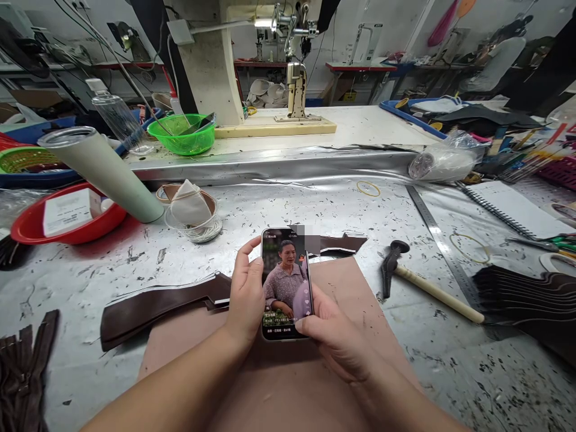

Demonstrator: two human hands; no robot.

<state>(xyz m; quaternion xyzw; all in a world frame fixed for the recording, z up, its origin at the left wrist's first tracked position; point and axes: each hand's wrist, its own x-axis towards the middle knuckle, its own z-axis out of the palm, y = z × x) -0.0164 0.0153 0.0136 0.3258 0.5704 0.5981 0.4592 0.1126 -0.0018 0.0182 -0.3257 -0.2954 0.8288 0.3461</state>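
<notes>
A smartphone (286,282) with a lit screen is held upright between both hands, over a pinkish-brown sheet (270,390). My left hand (249,288) wraps its left edge, thumb along the side. My right hand (333,330) grips the lower right edge, its thumb over the bottom of the screen. On the screen a person is shown with text below. Behind the phone, dark brown leather pieces (157,309) lie on the sheet and the table; the phone and hands hide their middle part.
To the right lie a hammer (432,291), a metal ruler (438,240), stacked dark leather strips (522,294) and a spiral notebook (517,204). At left are a tumbler (108,174), a red bowl (85,231) and zippers (31,372). A sewing machine (297,90) stands behind.
</notes>
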